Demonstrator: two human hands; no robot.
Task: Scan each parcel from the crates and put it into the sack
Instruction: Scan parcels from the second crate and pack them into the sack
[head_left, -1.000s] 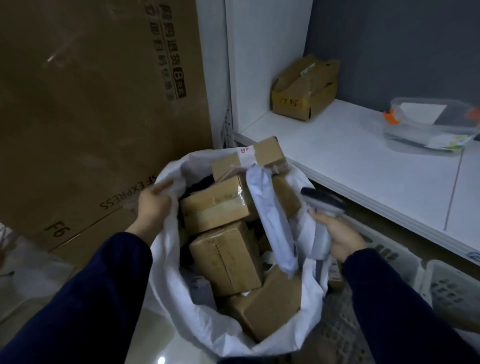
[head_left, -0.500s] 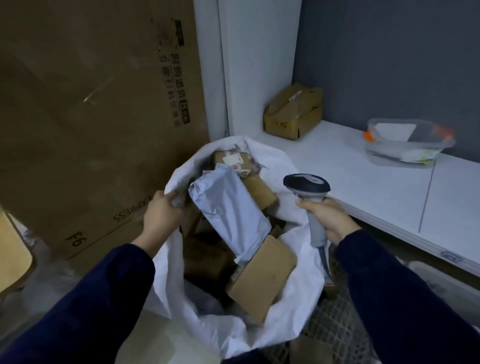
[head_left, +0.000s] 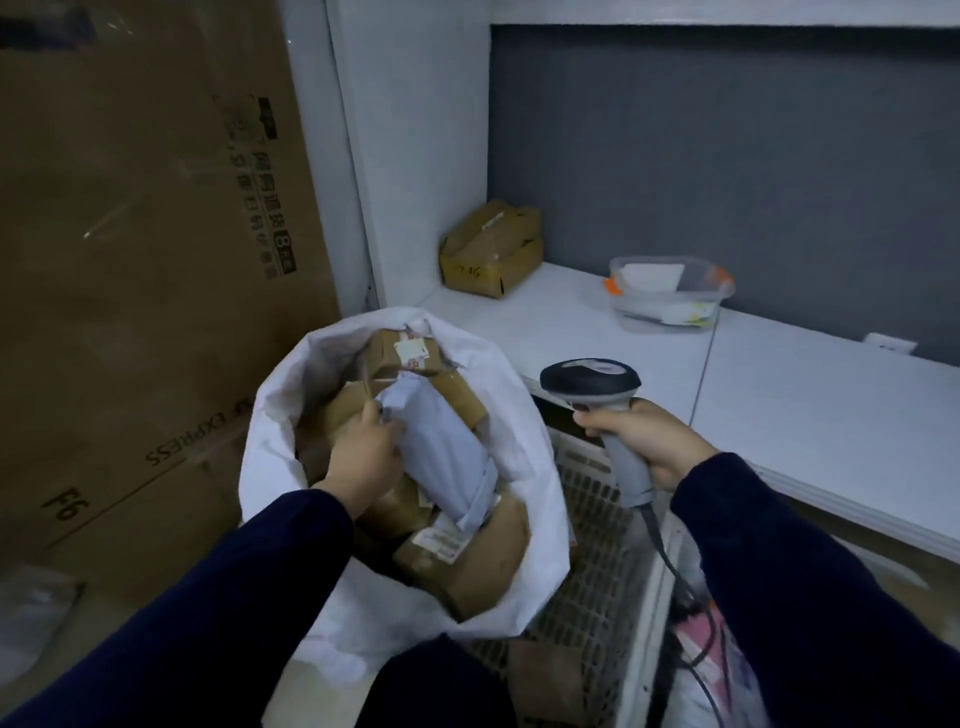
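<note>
While the left hand (head_left: 363, 460) is inside the sack (head_left: 275, 400), its fingers (head_left: 387, 423) curl onto the upper-left edge of the grey mailer (head_left: 447, 447), grasping it; mailer lies atop brown boxes (head_left: 467, 569) in the sack. Right of the sack, right hand (head_left: 644, 436) clenched round scanner (head_left: 589, 382) handle, above white crate (head_left: 597, 551).

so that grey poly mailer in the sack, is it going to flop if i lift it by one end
Probably floppy: the grey poly mailer shows creases and a crumpled top corner where the left hand grips it. Likely light, as it rests propped on the cardboard boxes. Its smooth film could slip.
</note>
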